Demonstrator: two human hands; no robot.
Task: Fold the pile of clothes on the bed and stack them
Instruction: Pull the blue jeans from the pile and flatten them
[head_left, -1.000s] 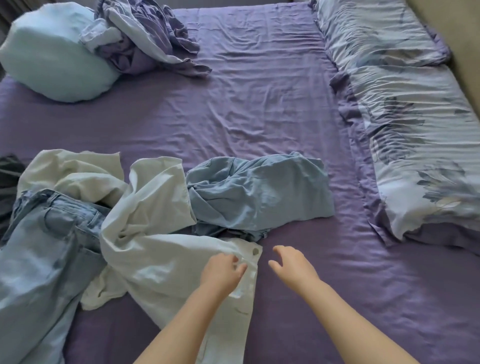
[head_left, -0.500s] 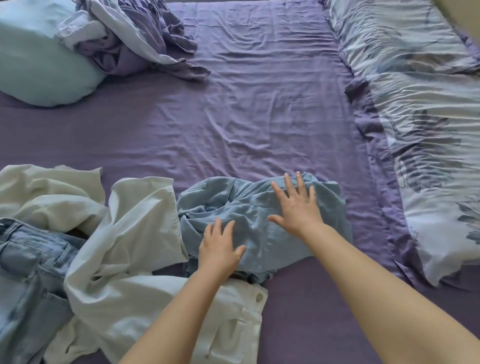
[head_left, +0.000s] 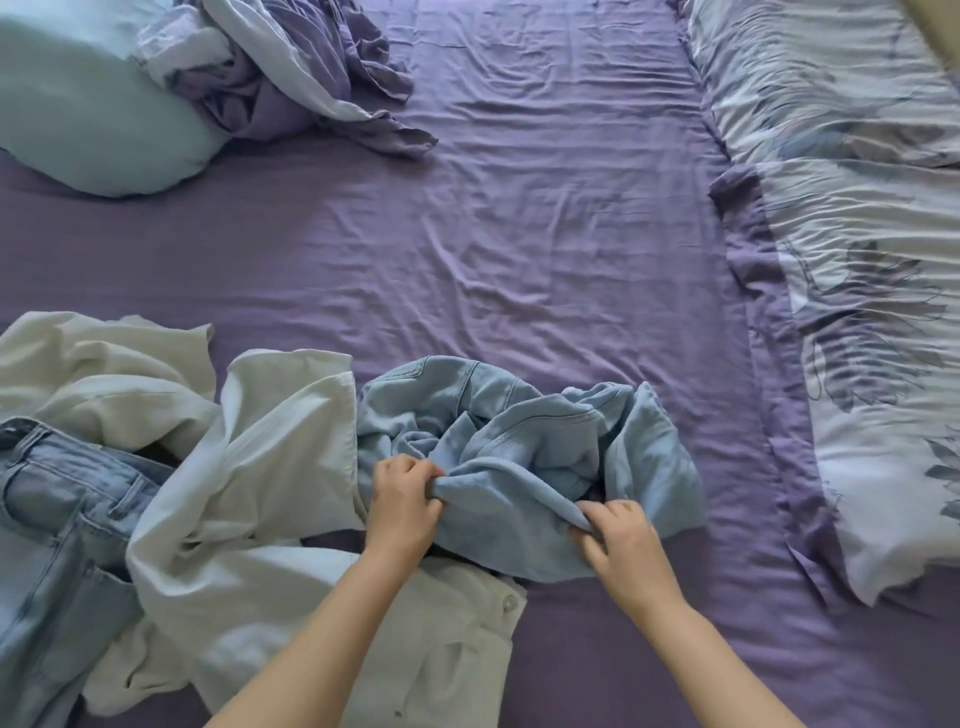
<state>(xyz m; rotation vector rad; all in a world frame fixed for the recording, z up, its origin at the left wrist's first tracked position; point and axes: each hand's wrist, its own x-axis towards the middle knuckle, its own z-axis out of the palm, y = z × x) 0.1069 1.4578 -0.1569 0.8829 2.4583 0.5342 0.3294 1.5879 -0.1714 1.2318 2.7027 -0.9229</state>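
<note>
1. Hands are both working on one garment: the left hand (head_left: 402, 501) is pinching a bunched fold of the light blue denim garment (head_left: 524, 447), fingers curled tight round the cloth.
2. Just to its right, the right hand (head_left: 621, 540) is gripping another gathered edge of the same garment, its fingers curled into the fabric near the lower right of the heap.
3. That denim garment is lying crumpled on the purple bedsheet (head_left: 519, 234), near the front edge of the bed and a little right of the other clothes; seams and a collar-like edge are showing along its top.
4. Touching it on the left, a white garment (head_left: 270, 467) is spreading out in loose folds, and its lower part, with a button (head_left: 509, 603) showing, is running under the left forearm.
5. Further left, a pair of light blue jeans (head_left: 62, 519) is lying partly under the white cloth, waistband and pocket facing up.
6. Behind those, a cream-coloured piece (head_left: 98, 374) is sitting rumpled against the left edge of view.
7. Well apart, at the far left corner, a pale blue pillow (head_left: 88, 109) is resting with a tangled purple and white cloth (head_left: 280, 67) heaped against it.
8. Along the right side, a floral-printed duvet (head_left: 857, 260) is lying wrinkled over the sheet.
</note>
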